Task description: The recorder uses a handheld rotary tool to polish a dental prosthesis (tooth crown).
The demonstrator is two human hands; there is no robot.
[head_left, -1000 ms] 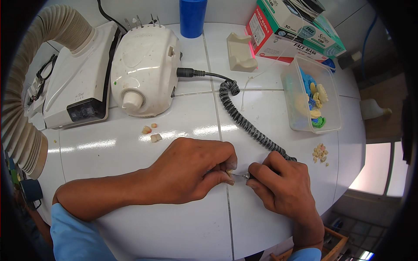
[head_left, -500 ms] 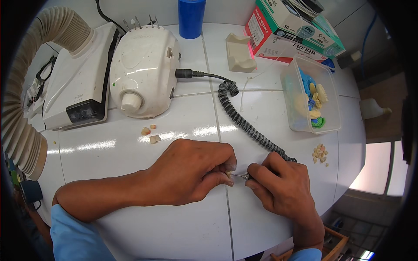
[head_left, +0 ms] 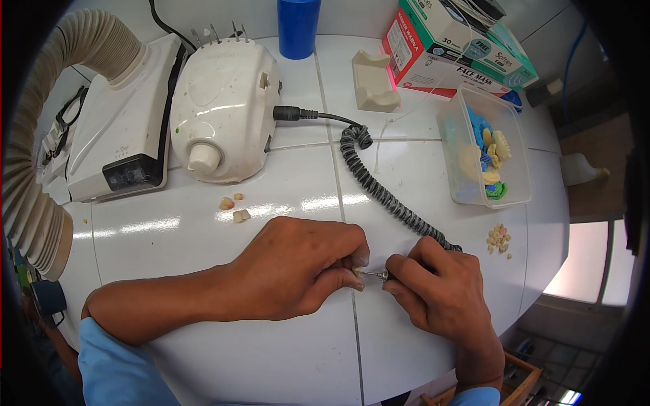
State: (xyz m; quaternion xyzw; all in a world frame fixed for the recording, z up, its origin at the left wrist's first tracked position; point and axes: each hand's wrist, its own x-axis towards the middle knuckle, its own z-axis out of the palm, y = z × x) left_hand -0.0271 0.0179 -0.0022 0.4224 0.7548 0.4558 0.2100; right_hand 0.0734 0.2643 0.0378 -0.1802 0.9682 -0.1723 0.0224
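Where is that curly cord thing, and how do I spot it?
Find the rounded white machine with a knob at the back of the white table. A dark cord plugs into its side and runs to the right hand. It alone is coiled like a spring.

My glossy white tiled worktop (head_left: 271,352) with thin grey joints, smooth cream plastic motor box (head_left: 223,108) speckled with dust, matt ribbed black rubber coiled cord (head_left: 386,196), shiny metal bur (head_left: 374,275), clear plastic tub (head_left: 484,155), ridged beige plastic hose (head_left: 34,149)
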